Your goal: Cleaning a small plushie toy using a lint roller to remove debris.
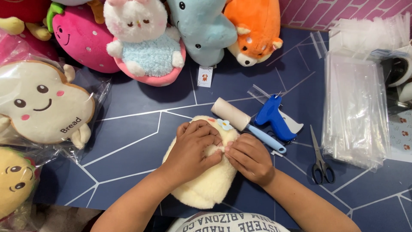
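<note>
Cream plush toy lies at lower centre on the blue table. Left hand cups it, fingers curled down to steady it; right hand pinches the fabric. Lint roller and scissors lie within reach, right of centre.

dark blue table with white line pattern; top edge: pink strawberry plush, white bunny plush, pale blue plush, orange dog plush; left: bagged bread-shaped plush; centre: lint roller, blue tagging gun; right: scissors, stack of clear bags.
</note>
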